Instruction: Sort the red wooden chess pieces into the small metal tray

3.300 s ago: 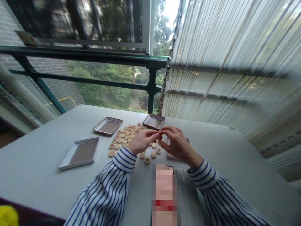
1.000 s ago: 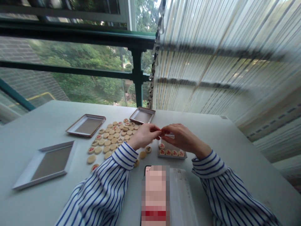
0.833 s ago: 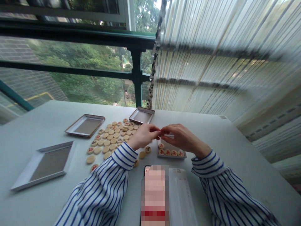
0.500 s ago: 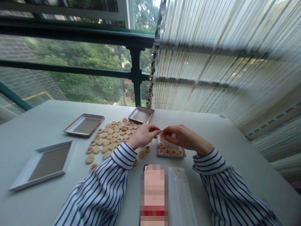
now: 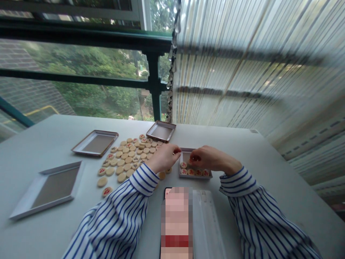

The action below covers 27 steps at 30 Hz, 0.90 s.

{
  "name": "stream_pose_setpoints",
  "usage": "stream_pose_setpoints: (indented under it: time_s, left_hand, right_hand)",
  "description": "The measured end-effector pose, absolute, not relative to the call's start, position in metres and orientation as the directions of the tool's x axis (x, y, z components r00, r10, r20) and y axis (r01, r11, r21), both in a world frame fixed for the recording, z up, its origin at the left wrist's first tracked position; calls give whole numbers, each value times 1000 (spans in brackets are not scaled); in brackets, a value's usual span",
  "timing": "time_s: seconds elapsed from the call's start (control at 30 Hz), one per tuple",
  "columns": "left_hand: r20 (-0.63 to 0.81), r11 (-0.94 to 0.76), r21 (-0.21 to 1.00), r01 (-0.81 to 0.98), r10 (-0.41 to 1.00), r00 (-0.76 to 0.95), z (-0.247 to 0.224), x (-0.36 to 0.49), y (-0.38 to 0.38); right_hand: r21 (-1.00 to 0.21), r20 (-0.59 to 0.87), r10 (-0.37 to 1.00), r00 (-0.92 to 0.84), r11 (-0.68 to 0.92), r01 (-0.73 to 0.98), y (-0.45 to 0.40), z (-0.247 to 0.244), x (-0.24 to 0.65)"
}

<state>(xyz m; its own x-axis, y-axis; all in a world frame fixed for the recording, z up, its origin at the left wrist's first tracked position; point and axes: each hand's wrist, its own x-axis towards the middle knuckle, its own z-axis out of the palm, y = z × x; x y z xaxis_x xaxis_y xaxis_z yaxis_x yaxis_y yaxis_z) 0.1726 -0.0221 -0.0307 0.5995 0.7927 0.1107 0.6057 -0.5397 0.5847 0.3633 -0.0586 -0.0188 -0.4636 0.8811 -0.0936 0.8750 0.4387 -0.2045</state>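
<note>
My right hand (image 5: 206,158) bends over a shallow white-walled box (image 5: 194,177), its fingertips pinched low on a round Chinese chess piece (image 5: 189,164), mostly covered by them. Along the box's near wall lie several pieces with red characters, such as one piece (image 5: 198,172), and another piece (image 5: 183,165) sits behind them at the left. My left hand (image 5: 166,157) hovers by the box's left rim, thumb and fingers closed together; whether anything is in them is hidden. Left of it spreads a heap of loose chess pieces (image 5: 124,156), some plain side up, others with red or black characters.
A phone (image 5: 176,223) and a clear plastic case (image 5: 207,223) lie at the near edge. Other shallow trays are a brown-rimmed tray (image 5: 74,149), a second brown-rimmed tray (image 5: 174,130) and a white tray (image 5: 18,212). Beyond the table stand a railing and a string curtain (image 5: 229,72).
My right hand has lowered the chess piece from the box's upper left corner into the box, nearer the row. My left hand has drawn slightly left and down from the rim.
</note>
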Motion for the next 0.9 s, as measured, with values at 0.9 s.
stream_pose_setpoints:
  time_s: [0.9]
  left_hand:
    - [57, -560, 475, 679, 790, 611, -31, 175, -28]
  right_hand:
    - [-177, -305, 858, -413, 375, 910, -54, -20, 364]
